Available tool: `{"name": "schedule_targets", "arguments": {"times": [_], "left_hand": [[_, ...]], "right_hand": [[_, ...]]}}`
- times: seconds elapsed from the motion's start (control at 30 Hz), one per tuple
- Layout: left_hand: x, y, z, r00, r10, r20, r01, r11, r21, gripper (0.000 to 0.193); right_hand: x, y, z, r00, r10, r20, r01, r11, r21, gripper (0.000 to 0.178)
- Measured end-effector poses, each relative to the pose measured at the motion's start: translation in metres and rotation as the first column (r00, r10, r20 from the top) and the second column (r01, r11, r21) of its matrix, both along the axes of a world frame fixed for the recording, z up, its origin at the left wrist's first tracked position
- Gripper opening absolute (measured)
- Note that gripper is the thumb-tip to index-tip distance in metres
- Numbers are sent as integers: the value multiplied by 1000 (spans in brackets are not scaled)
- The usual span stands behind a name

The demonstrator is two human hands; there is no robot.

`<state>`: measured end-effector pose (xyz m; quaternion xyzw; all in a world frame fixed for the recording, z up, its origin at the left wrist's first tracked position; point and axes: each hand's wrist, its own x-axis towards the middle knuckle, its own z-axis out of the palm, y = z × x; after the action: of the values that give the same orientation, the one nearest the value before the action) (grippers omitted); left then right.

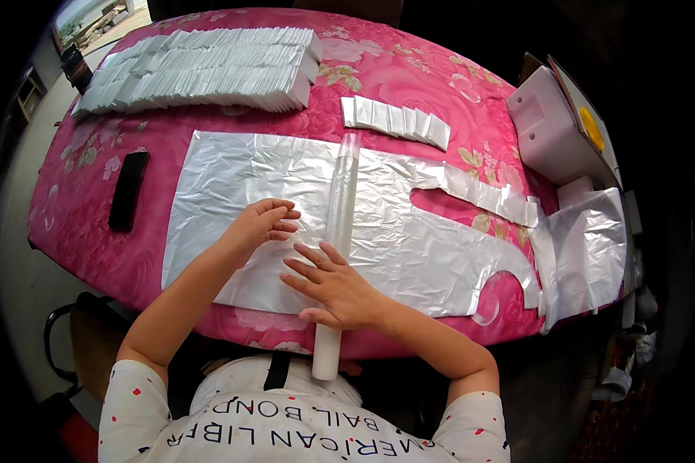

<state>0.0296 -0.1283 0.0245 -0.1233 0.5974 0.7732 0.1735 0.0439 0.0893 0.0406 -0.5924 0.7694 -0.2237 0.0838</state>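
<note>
A thin, shiny whitish plastic sheet (239,177) with curved cut-outs at its right end, apron-like in shape, lies spread over the table. Across its middle, pointing toward me, lies a long pale translucent tube (343,197); its near end sticks out past the table edge. My right hand (336,289) is over the tube's nearer part, fingers spread, the palm side hidden. Just left of the tube, above the sheet, is my left hand (262,222), its fingers loosely bent and apart, with nothing seen in them.
A pink flowered cloth (85,224) covers the table. Far left stand dense rows of folded white packets (208,69); a short row of folded packets (394,122) lies beyond the sheet. A black oblong object (128,191) is left, a white box (552,119) right, near more plastic sheeting (583,251).
</note>
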Motion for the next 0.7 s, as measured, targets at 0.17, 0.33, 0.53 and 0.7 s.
{"name": "schedule_targets", "arguments": {"times": [0.17, 0.33, 0.53, 0.7], "left_hand": [[79, -60, 12, 993, 96, -70, -110, 968, -226, 30], [166, -89, 3, 962, 248, -118, -272, 919, -287, 28], [211, -66, 10, 918, 293, -267, -394, 745, -538, 32], [207, -53, 17, 953, 42, -300, -302, 183, -936, 66]], "right_hand": [[11, -45, 18, 913, 367, 180, -328, 920, -213, 52], [-35, -65, -4, 997, 60, 40, -50, 977, -206, 39], [-37, -155, -25, 976, 146, -164, -169, 976, -138, 52], [-10, -229, -34, 976, -102, -190, 60, 975, -215, 49]]}}
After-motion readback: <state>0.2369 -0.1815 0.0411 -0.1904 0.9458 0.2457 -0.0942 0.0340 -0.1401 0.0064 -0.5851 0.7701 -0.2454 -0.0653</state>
